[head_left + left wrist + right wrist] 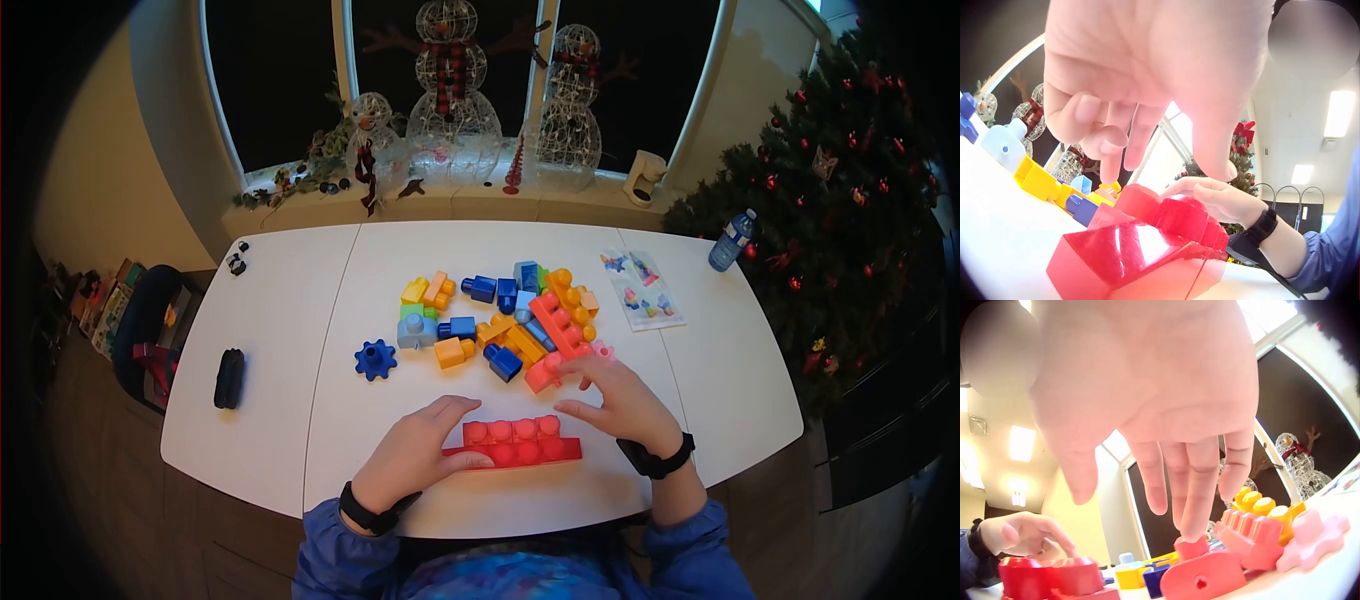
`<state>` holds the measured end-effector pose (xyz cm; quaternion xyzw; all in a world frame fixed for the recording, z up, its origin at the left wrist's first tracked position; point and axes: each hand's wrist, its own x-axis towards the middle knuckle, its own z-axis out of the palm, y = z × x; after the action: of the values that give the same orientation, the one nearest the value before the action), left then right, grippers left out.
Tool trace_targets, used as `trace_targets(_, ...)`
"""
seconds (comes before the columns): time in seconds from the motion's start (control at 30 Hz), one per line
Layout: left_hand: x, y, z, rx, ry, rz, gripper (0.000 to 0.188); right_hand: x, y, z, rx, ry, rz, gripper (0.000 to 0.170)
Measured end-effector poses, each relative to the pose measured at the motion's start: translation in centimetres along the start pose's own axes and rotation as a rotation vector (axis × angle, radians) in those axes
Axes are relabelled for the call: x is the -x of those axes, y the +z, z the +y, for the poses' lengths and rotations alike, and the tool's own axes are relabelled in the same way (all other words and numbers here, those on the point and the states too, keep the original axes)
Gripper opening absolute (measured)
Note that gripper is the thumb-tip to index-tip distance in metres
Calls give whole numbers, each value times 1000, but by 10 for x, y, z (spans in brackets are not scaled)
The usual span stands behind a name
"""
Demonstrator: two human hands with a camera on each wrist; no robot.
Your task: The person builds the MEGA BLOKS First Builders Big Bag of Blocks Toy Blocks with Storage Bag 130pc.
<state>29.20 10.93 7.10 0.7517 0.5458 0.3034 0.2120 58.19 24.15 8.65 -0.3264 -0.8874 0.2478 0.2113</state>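
White table (270,310) by a window with wire snowmen (455,120), Christmas tree (840,180) off to the right. Head view: left hand (412,452) is at the left end of the red blocks (520,453) up front, thumb over them, while the right hand (628,402) reaches over a coral block (543,377) beside the colorful pile (522,345). Left wrist cam: thumb and fingers apart, red studs right underneath. Right wrist cam: fingers pretty loose and apart from the thumb, one fingertip at the coral stud, can't tell if it's touching.
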Motion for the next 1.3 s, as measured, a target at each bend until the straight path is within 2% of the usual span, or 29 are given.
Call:
trace_targets(0.1, 3, -2, -1, -3, 18, 72, 59, -14, -18, 11, 111, 172, 43, 41)
trace_targets(0.13, 4, -2, -1, -4, 26, 93, 55, -17, -17, 23, 119, 138, 118, 32)
trace_targets(0.27, 7, -3, 0, 19, 25, 120, 47, -33, -19, 52, 172, 281, 173, 29)
trace_targets(0.37, 8, -4, 2, 40, 4, 131, 44, -45, -9, 86, 293, 265, 202, 29)
trace_targets(0.47, 8, -5, 3, 41, -6, 135, 42, -50, -5, 96, 338, 293, 142, 30)
trace_targets(0.67, 9, -7, 3, 38, -25, 129, 41, -53, 2, 100, 269, 307, 156, 31)
trace_targets(0.83, 8, -7, 2, 31, -20, 139, 39, -51, 2, 106, 162, 330, 275, 30)
trace_targets(0.93, 9, -8, -4, 6, -5, 126, 46, -49, -4, 100, 201, 282, 397, 26)
trace_targets(1.07, 8, -5, 0, 61, -94, 192, 65, -41, -16, 71, 163, 161, 542, 23)
trace_targets(1.13, 8, -4, -4, 86, -95, 220, 74, -33, -23, 42, 80, 128, 453, 23)
trace_targets(1.3, 4, -8, 1, 83, -53, 300, 76, -11, -25, 2, -35, -79, 162, 26)
